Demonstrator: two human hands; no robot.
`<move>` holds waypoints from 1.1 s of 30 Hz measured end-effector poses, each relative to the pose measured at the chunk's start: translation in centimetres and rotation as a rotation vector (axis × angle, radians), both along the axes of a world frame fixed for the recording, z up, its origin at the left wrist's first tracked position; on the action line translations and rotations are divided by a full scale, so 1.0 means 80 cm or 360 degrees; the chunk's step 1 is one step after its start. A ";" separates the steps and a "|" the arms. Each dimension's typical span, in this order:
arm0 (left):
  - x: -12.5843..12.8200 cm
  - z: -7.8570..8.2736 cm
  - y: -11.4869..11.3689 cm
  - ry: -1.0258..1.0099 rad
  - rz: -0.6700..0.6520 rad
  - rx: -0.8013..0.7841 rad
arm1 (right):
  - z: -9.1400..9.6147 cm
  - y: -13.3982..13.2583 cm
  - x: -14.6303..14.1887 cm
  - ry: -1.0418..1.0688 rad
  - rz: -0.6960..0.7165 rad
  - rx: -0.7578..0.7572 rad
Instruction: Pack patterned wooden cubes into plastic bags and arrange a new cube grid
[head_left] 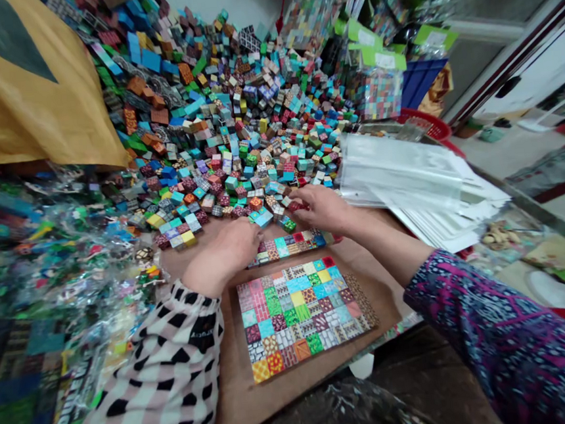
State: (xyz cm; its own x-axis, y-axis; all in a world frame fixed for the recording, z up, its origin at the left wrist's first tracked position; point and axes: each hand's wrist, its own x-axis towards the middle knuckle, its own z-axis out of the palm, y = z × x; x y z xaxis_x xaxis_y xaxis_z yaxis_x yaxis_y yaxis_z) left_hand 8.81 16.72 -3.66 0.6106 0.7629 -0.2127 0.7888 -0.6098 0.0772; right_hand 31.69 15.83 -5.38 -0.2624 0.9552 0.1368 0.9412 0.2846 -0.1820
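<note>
A big heap of small patterned cubes (234, 110) covers the far side of a brown board (238, 381). Near me on the board lies a finished flat grid of cubes (304, 315). Beyond it runs a single row of cubes (292, 244). My left hand (224, 253) rests knuckles-up at the row's left end, fingers curled beside a teal cube (262, 218). My right hand (319, 209) reaches into the heap's edge above the row, fingers pinched on a dark red cube (296, 205). A green cube (289, 224) lies just below it.
A stack of clear plastic bags (408, 181) lies right of the heap. Filled packets of cubes (45, 272) pile up on the left. A brown sack (19, 90) stands at the back left, hanging packets (380, 84) and a red basket (428, 123) at the back right.
</note>
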 end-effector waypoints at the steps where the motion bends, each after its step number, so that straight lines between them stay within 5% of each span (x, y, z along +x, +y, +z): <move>1: 0.000 0.000 0.000 0.0002 -0.0005 -0.0003 | 0.006 -0.007 0.004 0.0076 -0.0045 -0.0001; 7: 0.000 0.002 0.001 0.0012 -0.0010 -0.0023 | 0.022 -0.096 0.027 0.0596 -0.0200 0.0069; 13: 0.002 0.002 0.002 0.0051 -0.0001 -0.0002 | -0.007 -0.177 0.034 0.0707 -0.0330 -0.0067; 19: 0.001 0.000 0.005 0.0057 -0.0035 0.0021 | -0.033 -0.179 0.036 0.0691 -0.0436 -0.0091; 33: 0.002 0.002 0.003 0.0077 -0.0032 0.0008 | -0.027 -0.182 0.024 0.0734 -0.0357 -0.0096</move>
State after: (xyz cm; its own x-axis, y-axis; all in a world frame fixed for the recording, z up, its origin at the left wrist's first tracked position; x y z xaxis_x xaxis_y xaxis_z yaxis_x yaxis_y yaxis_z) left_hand 8.98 16.95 -3.50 0.6149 0.7516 -0.2386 0.7791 -0.6259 0.0364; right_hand 33.61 1.29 -7.57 0.0242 0.9909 0.1327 0.7959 0.0612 -0.6024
